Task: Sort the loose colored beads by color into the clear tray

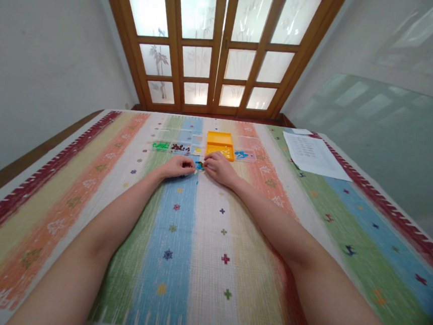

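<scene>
My left hand (178, 166) rests on the tablecloth, thumb and fingertips pressed together at the left of a small pile of mixed pieces (200, 165). Blue shows most in that pile, with some darker and yellow bits. My right hand (221, 170) reaches over the pile's right side with bent fingers closed at its edge. Whatever either hand pinches is too small to name. Just behind the hands stands an open yellow box (219, 139) with pale pieces in it. Beside it are clear boxes with green pieces (161, 146), dark brown pieces (180, 148) and blue pieces (242, 155).
A striped tablecloth (206, 283) covers the table. Printed paper sheets (313, 155) lie at the back right. Beyond the far edge are wooden doors (219, 44) with frosted panes. A glass panel (385, 142) leans by the right wall.
</scene>
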`<state>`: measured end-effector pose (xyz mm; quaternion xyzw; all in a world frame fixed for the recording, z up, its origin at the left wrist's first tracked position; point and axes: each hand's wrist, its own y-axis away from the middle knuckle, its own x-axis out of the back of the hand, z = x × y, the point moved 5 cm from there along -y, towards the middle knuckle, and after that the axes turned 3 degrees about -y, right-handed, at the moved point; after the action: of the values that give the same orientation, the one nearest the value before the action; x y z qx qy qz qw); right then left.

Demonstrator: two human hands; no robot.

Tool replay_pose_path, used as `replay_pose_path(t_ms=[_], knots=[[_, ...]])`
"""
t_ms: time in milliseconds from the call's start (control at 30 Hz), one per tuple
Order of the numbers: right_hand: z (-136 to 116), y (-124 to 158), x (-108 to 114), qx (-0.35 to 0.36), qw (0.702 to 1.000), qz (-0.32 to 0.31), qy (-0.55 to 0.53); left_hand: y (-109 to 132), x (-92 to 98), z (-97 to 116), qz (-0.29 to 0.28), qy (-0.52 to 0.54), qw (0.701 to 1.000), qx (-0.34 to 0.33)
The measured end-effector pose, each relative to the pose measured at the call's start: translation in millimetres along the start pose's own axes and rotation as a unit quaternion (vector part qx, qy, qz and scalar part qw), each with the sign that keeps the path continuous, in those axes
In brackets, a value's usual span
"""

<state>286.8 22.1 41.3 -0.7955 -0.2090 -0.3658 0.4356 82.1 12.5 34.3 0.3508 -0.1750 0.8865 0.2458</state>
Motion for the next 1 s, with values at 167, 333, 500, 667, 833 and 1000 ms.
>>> replay_pose_path(t_ms=[167,333,500,667,833,1000], knots=[[42,8,26,-0.171,0.976,0.12,0.068,4,-4.7,17,-0.138,-0.003,0.99,-0.005],[66,21,42,-0.286,0.933,0.187,0.114,3,-12.9,35,-0.125,-0.105,0.986,-0.021],[69,19,39,-0.248,0.948,0.186,0.073,-3,-26.7,42,-0.048,-0.186,0.981,-0.004],[40,8,18,-0.135,0.99,0.038,-0.01,-6,-22.3,35,0.057,-0.25,0.966,0.019],[-3,4,2,-0.055,0.99,-0.128,-0.009,-5,-12.3,15,0.116,-0.255,0.96,0.022],[-16,3,-1,-0.036,0.986,-0.165,0.006,-6,-13.9,5,0.093,-0.274,0.957,0.025]])
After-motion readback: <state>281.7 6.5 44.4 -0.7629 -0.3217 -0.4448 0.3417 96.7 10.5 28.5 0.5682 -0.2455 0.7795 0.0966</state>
